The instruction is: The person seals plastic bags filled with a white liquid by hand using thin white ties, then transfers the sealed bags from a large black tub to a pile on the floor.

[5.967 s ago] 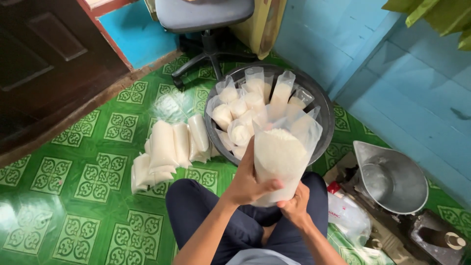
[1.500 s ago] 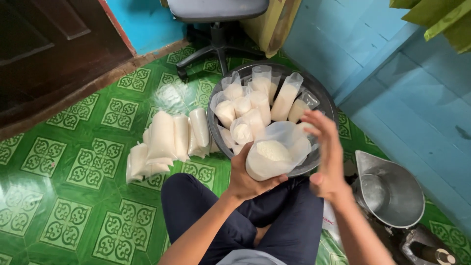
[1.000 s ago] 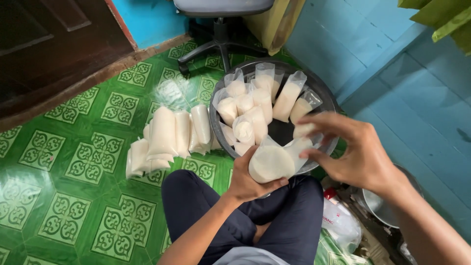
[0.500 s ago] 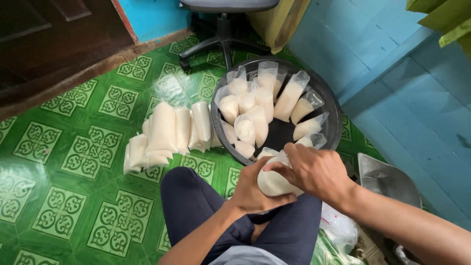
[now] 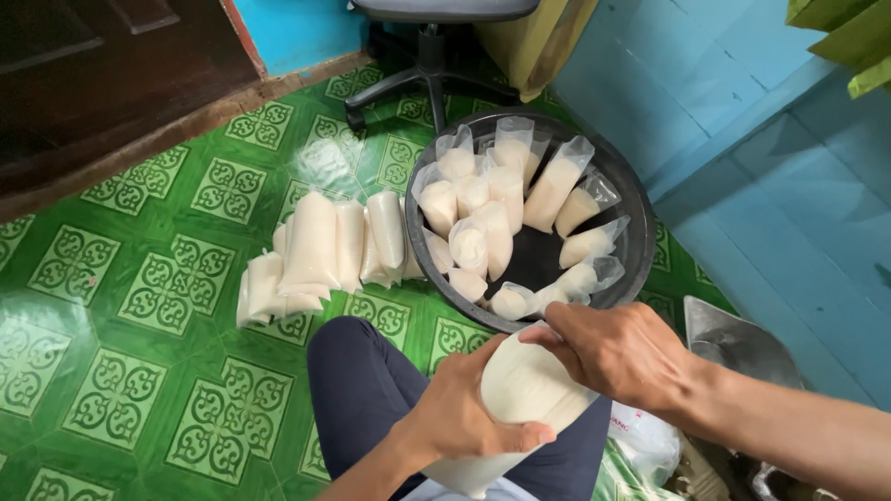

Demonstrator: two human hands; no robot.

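Both hands on one clear plastic bag of milky white liquid (image 5: 524,394), over the lap.

Left hand (image 5: 464,417) wrapped round the bag's belly, taking the weight; right hand (image 5: 617,353) pinched shut on the neck at the top, likely to keep the liquid in. Filled bags stood open-mouthed and upright, leaning together inside the round black plastic basin (image 5: 636,227) just ahead, so nothing spilled. Flat pile of sealed white bags (image 5: 320,250) laid on the green patterned floor tiles (image 5: 121,390) left of the basin. Grey metal scoop (image 5: 738,339) off right.
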